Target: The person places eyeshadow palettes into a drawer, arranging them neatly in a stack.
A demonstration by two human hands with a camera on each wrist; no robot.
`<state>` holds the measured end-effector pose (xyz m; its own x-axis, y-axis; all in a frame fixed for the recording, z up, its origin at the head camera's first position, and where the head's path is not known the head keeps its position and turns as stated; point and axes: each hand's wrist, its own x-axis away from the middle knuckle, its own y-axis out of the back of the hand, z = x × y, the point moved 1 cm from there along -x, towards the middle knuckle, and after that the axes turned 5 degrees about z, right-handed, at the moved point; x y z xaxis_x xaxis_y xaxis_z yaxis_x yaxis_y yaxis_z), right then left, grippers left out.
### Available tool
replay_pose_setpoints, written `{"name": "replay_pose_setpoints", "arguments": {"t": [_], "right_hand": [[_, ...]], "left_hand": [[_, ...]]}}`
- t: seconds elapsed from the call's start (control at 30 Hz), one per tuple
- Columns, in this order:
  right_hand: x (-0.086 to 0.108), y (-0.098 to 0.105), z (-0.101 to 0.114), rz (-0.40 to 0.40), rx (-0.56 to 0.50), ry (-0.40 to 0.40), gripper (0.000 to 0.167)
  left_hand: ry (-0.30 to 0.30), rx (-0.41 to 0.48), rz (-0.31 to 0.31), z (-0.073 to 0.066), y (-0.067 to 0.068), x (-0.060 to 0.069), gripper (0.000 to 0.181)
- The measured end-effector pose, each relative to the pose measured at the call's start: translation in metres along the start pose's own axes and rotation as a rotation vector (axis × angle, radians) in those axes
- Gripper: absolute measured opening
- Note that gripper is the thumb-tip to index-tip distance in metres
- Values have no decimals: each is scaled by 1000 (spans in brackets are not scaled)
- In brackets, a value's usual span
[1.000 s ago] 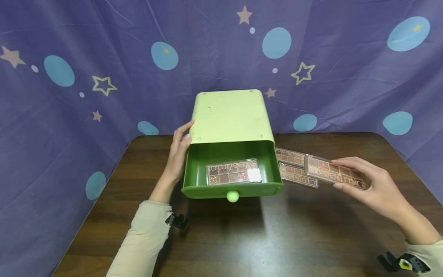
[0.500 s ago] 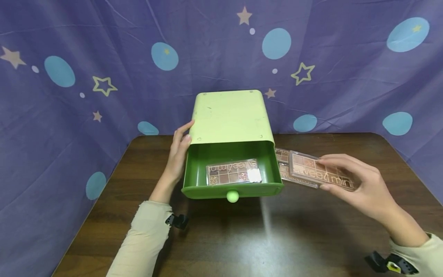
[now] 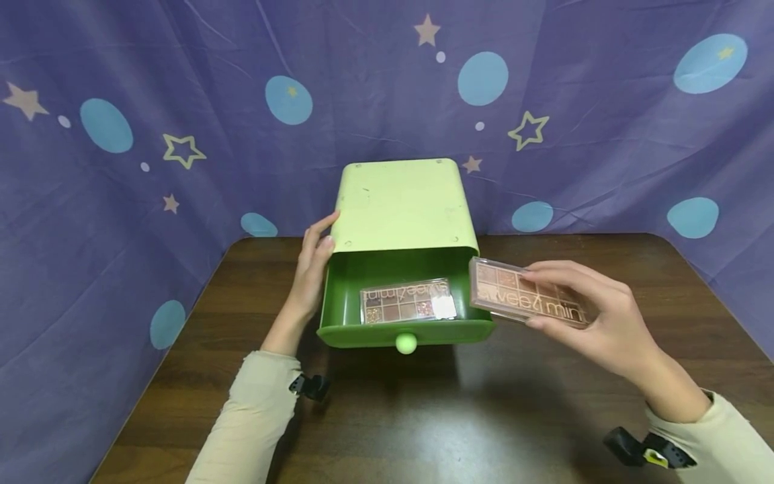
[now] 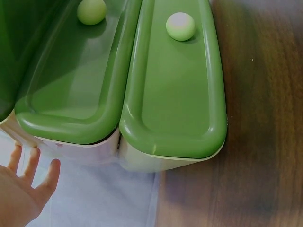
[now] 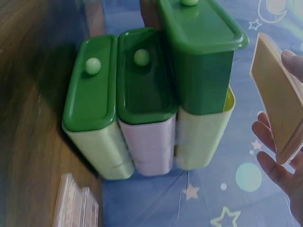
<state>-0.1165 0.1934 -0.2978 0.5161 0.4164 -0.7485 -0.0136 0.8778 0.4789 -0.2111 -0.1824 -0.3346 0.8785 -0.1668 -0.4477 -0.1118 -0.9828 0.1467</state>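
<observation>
An eyeshadow palette (image 3: 514,296) is pinched between the thumb and fingers of my right hand (image 3: 595,323), over the right edge of the open green drawer (image 3: 363,336). The drawer is the top one of a pale green drawer cabinet (image 3: 405,205). Inside it lies another clear-lidded palette (image 3: 405,304). My left hand (image 3: 310,269) rests with extended fingers against the cabinet's left side; in the left wrist view the left hand (image 4: 21,196) shows spread fingers. From the right wrist, the held palette (image 5: 272,94) stands beside the pulled-out drawer (image 5: 206,80).
Two lower drawers, a middle one (image 5: 144,90) and a bottom one (image 5: 92,90), are closed, each with a round knob. More palettes (image 5: 71,203) lie on the wooden table (image 3: 387,417) right of the cabinet, mostly hidden in the head view. A purple patterned curtain (image 3: 387,87) hangs behind.
My right hand has carried its palette leftward, from above the palettes on the table to the drawer's right edge, now covering most of them. My left hand and the cabinet stay put.
</observation>
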Motion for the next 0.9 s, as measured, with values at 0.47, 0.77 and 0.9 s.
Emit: {"name": "replay_pose_setpoints", "arguments": {"t": [0.47,0.77,0.9], "right_hand": [[-27,-36,5,48,-46,38,50],[-45,-50,8,152,-53,-16,43],[-49,-53,7,211,-23,-89,48]], "left_hand": [[16,-1,1,-2,0,3,57],[5,-8,-1,-2,0,2,56],[3,-6,-1,-2,-1,2,56]]}}
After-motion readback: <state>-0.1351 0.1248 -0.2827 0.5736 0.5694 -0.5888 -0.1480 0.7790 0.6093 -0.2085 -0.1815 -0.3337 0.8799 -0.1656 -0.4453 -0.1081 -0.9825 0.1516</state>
